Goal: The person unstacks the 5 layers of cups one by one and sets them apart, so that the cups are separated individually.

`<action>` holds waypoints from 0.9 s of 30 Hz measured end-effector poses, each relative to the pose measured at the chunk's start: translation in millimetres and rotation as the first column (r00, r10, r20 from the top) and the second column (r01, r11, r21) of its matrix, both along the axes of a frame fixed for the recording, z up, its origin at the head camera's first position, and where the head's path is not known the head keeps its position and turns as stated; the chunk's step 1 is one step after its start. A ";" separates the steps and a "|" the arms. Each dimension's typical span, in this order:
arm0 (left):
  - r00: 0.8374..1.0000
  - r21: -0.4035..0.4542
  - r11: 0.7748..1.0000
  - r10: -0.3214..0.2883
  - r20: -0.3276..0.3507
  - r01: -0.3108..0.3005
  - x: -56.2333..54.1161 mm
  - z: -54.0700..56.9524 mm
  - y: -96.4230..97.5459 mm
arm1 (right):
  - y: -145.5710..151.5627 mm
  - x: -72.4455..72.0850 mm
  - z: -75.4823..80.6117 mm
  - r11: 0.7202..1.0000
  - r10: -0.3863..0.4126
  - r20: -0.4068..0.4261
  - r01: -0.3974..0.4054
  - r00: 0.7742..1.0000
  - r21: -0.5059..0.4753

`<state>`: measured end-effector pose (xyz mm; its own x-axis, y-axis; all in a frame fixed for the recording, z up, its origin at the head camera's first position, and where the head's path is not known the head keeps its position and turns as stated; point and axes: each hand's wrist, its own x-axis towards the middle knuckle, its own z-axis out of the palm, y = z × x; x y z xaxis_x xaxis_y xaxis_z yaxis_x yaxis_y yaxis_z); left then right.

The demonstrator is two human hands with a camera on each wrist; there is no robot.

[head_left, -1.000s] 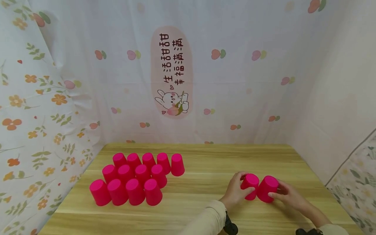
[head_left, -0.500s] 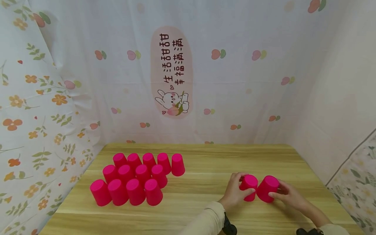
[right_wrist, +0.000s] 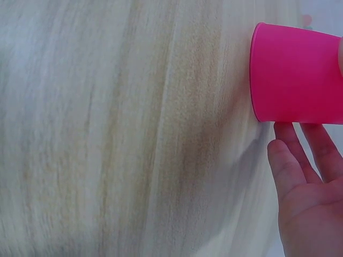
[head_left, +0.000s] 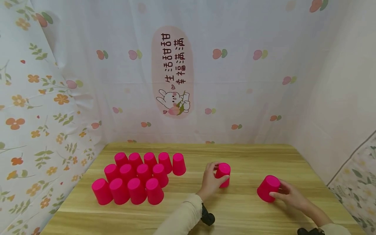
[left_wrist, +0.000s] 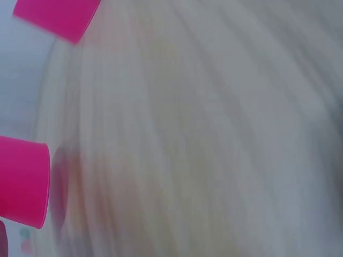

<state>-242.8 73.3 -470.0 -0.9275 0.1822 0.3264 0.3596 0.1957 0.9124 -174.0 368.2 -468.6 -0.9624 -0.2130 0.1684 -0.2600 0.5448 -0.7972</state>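
My left hand point(head_left: 211, 181) grips an upside-down pink cup point(head_left: 224, 174) between thumb and fingers. Blurred wood in the left wrist view runs under that cup point(left_wrist: 22, 182), with a shadow beside its rim, so it seems lifted slightly. Farther right, my right hand point(head_left: 290, 195) holds another upside-down pink cup point(head_left: 268, 189), thumb on the near side. Fingers point(right_wrist: 289, 166) touch this cup's side in the right wrist view; its rim is close to the tabletop. A wide gap separates the two held cups.
Several more pink cups point(head_left: 136, 192) stand upside down in three rows on the left of the wooden table point(head_left: 188, 212). The back row's last cup point(head_left: 179, 164) is nearest the left hand. A printed curtain point(head_left: 241, 81) hangs behind the table.
My left hand has carried its cup left and slightly back, away from the right-hand cup, which it stood close beside before. My right hand and its cup have hardly moved.
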 end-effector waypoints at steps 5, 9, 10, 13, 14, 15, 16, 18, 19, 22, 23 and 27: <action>0.997 0.006 0.997 0.082 -0.012 -0.082 -8.3 4.0 -33.6 | 3.0 0.7 -2.8 1.000 0.012 -0.040 -0.012 0.999 -0.018; 0.990 0.013 0.990 0.142 0.002 -0.142 -10.8 7.2 -57.9 | 1.7 0.7 -1.3 1.000 -0.013 -0.019 0.014 1.000 0.013; 0.988 0.017 0.987 0.158 0.005 -0.158 -11.0 8.1 -63.7 | 0.7 0.4 -0.8 0.999 -0.022 -0.007 0.022 1.000 0.023; 0.978 0.033 0.978 0.207 0.015 -0.207 -9.5 11.2 -80.0 | -1.3 -1.1 0.7 0.998 -0.043 0.012 0.042 0.999 0.054; 0.975 0.034 0.974 0.223 0.017 -0.223 -8.7 12.4 -84.5 | -1.6 -1.4 1.2 0.997 -0.050 0.012 0.049 0.999 0.062; 0.971 0.038 0.971 0.237 0.019 -0.237 -7.8 13.1 -88.7 | -2.0 -1.4 1.4 0.997 -0.055 0.015 0.054 0.998 0.057; 0.968 0.041 0.967 0.250 0.027 -0.251 -6.4 14.3 -92.6 | -1.9 -1.5 1.8 0.996 -0.057 0.021 0.055 0.998 0.064; 0.962 0.038 0.961 0.272 0.034 -0.273 -4.2 14.5 -100.1 | -1.8 -1.5 2.2 0.997 -0.055 0.031 0.053 0.998 0.062; 0.958 0.033 0.958 0.284 0.039 -0.285 -2.9 14.4 -103.4 | -2.0 -1.0 2.1 0.997 -0.061 0.044 0.058 0.997 0.051; 0.949 0.012 0.949 0.314 0.036 -0.315 0.8 13.6 -112.5 | -2.3 -0.5 2.0 0.997 -0.056 0.052 0.054 0.997 0.046; 0.945 -0.002 0.946 0.325 0.030 -0.325 1.6 13.0 -115.7 | -2.5 -0.3 1.8 0.998 -0.056 0.049 0.054 0.997 0.038; 0.934 -0.061 0.933 0.356 0.004 -0.355 4.4 14.0 -127.9 | -2.6 -0.8 0.5 1.000 -0.026 -0.010 0.026 1.000 0.011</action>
<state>-238.4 -54.5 -456.1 -0.9397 -0.1421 0.3111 0.2433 0.3617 0.9000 -174.8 365.6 -468.2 -0.9659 -0.1900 0.1761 -0.2540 0.5602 -0.7885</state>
